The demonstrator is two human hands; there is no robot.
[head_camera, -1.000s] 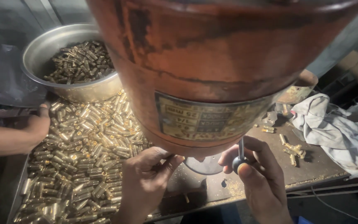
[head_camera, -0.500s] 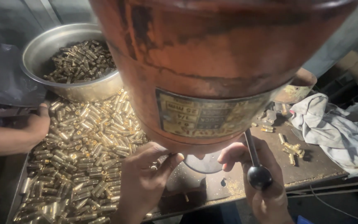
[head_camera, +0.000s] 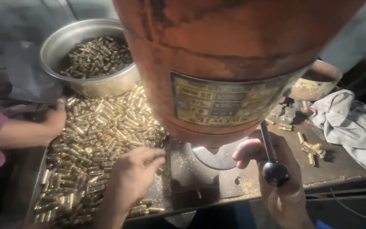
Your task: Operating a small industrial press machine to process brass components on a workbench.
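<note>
A big rusty orange machine head point(head_camera: 234, 51) with a worn label plate fills the upper middle. Below it sits a small round metal plate point(head_camera: 217, 159). My right hand point(head_camera: 282, 186) is under the head, wrapped around a thin lever with a black ball knob point(head_camera: 275, 173). My left hand point(head_camera: 134, 174) lies palm down with fingers spread at the right edge of a heap of small brass cylinders point(head_camera: 102, 131), touching them. Whether it holds one is hidden.
A steel bowl point(head_camera: 51, 46) of brass cylinders stands at the back left. Another person's hand point(head_camera: 58, 121) rests on the heap's left side. A grey cloth point(head_camera: 348, 123) and several loose brass cylinders point(head_camera: 310, 146) lie on the dark bench at right.
My left hand has moved left from under the machine head to the brass heap. The lever knob has swung down and towards me with my right hand.
</note>
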